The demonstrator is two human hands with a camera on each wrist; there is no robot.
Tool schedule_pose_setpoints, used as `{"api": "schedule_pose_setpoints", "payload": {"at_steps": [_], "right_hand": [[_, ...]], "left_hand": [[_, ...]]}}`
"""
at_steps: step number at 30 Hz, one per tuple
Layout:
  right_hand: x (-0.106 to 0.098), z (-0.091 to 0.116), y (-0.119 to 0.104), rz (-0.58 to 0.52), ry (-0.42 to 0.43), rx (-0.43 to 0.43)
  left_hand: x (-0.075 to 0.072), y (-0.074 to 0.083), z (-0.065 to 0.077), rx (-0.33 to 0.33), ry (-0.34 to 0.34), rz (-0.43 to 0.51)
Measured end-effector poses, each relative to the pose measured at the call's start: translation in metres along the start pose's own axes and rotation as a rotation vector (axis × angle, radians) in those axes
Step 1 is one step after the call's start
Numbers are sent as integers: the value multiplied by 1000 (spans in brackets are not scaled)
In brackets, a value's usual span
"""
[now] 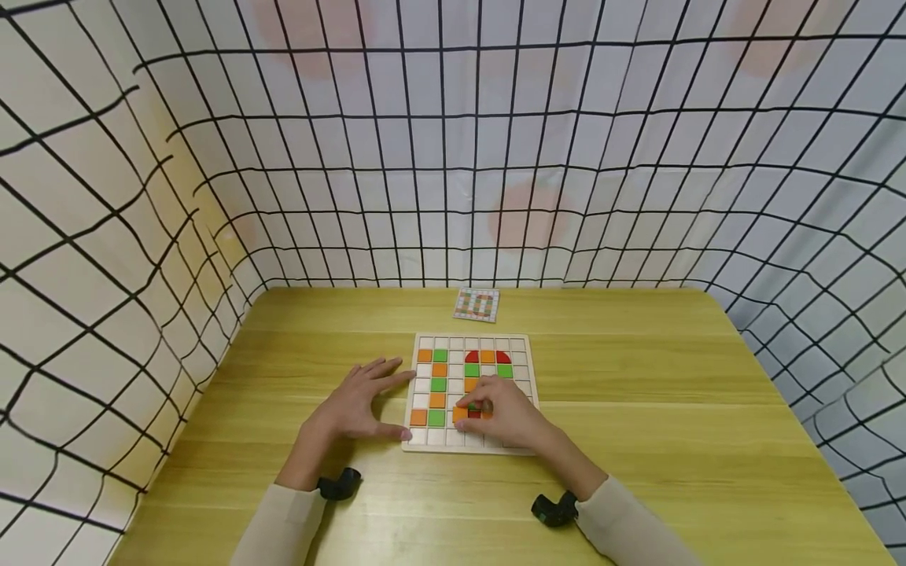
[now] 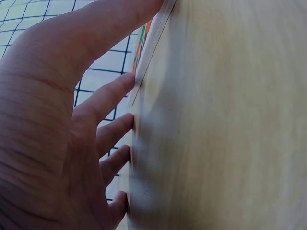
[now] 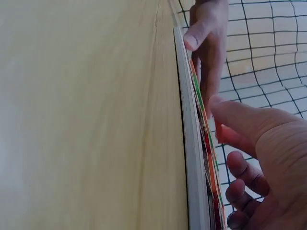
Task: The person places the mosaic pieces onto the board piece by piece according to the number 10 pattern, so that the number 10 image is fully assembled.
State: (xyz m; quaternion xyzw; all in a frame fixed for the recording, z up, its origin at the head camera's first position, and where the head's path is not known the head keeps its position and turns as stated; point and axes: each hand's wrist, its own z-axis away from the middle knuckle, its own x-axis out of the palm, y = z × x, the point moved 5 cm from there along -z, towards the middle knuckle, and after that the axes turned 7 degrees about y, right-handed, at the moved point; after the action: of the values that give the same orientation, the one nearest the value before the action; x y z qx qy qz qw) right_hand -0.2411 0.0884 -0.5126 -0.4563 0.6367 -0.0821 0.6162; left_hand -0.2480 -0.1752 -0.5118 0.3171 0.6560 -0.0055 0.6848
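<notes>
A square grid board lies on the wooden table with orange, green and red tiles in several of its cells. My right hand is over the lower middle of the board and pinches a square orange tile between thumb and forefinger. Part of the tiles beneath that hand is hidden. At the board's left edge, my left hand spreads its fingers, with the thumb and forefinger touching the edge. In the left wrist view, its other fingertips rest on the table beside the board.
A small card printed with a coloured grid pattern lies behind the board. Black netting over white sheeting surrounds the back and sides of the table. Each wrist wears a black device, the right one near the sleeve.
</notes>
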Motion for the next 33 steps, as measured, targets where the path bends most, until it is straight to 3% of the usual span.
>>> {"api": "schedule_pose_setpoints", "payload": {"at_steps": [15,22,28,33], "right_hand": [[8,3,-7,68,22,19],[4,4,-3,30,3,18],[-12,5,13,-109,18,59],[-43,12,31,-85,57,78]], "left_hand": [[1,2,-2,0,-3,-2],[2,3,-2,2,0,1],[1,3,-3,8,1,7],[-4,3,-6,-40,49,7]]}}
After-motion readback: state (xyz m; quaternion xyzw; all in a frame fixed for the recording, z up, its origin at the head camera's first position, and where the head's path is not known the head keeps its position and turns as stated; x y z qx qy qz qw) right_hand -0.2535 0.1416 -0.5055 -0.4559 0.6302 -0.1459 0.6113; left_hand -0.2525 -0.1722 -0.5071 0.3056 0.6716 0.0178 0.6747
